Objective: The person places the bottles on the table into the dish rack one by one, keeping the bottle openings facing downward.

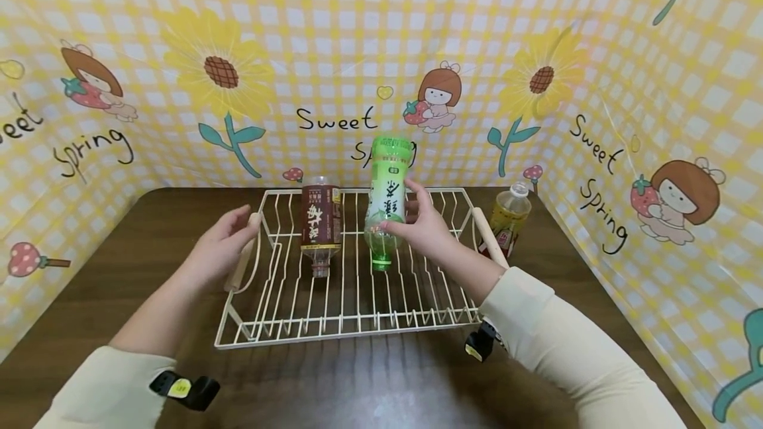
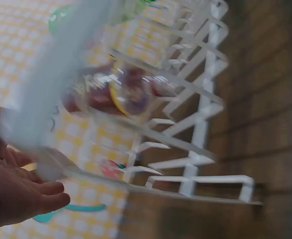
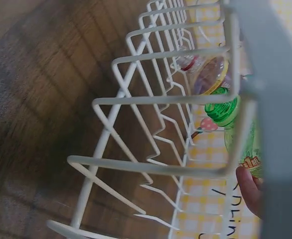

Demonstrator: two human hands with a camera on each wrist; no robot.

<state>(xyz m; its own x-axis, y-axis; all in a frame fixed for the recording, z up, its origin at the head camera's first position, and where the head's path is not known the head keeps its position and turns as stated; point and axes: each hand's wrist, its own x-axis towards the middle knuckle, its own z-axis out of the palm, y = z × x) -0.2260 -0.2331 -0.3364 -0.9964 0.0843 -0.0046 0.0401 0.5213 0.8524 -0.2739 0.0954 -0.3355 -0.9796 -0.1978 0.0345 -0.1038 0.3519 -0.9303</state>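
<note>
My right hand (image 1: 420,220) grips a green tea bottle (image 1: 390,181), thumb across its front. The bottle is upside down, neck pointing at the wires of a white dish rack (image 1: 286,339). In the right wrist view its green neck (image 3: 221,110) shows behind the wires, with the thumb (image 3: 249,191) on the bottle. A dark red plum drink bottle (image 1: 320,217) stands neck down in the rack, left of the green one. My left hand (image 1: 222,243) is beside the rack's left wooden handle (image 1: 241,260), its fingers loosely bent and holding nothing.
Beyond the rack's right wooden handle (image 1: 490,237), a capless bottle with a yellow and red label (image 1: 507,220) stands upright on the dark wooden table (image 1: 334,389). A checked, printed cloth (image 1: 369,38) closes off the back and sides.
</note>
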